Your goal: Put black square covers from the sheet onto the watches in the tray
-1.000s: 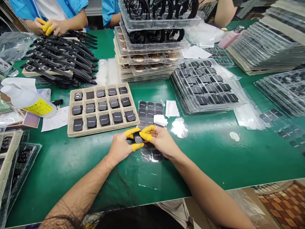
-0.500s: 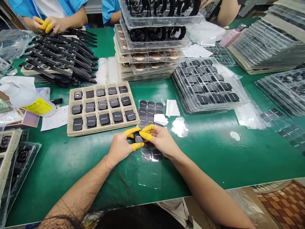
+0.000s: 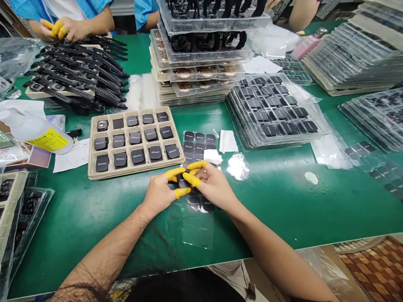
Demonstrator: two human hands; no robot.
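Note:
My left hand (image 3: pixel 160 192) and my right hand (image 3: pixel 212 186) meet over the green table, both with yellow finger cots. Together they pinch a small black square watch body (image 3: pixel 181 180) between their fingertips. Under them lies a clear film sheet (image 3: pixel 195 222) with a few black square stickers on it. Just beyond my fingers lies another sticker sheet (image 3: pixel 197 142). To the left of it sits a beige tray (image 3: pixel 134 141) whose pockets hold black square watch bodies.
Stacked trays (image 3: pixel 198 50) stand at the back centre, clear sticker sheets (image 3: pixel 273 110) pile up on the right, strapped watches (image 3: pixel 78 82) heap at back left. A plastic bottle (image 3: pixel 40 135) lies at left. Another person's hands (image 3: pixel 58 28) work at the far left corner.
My right hand's fingers have lifted and spread slightly over the watch body. The view has shifted a little; the hands stay in the same spot.

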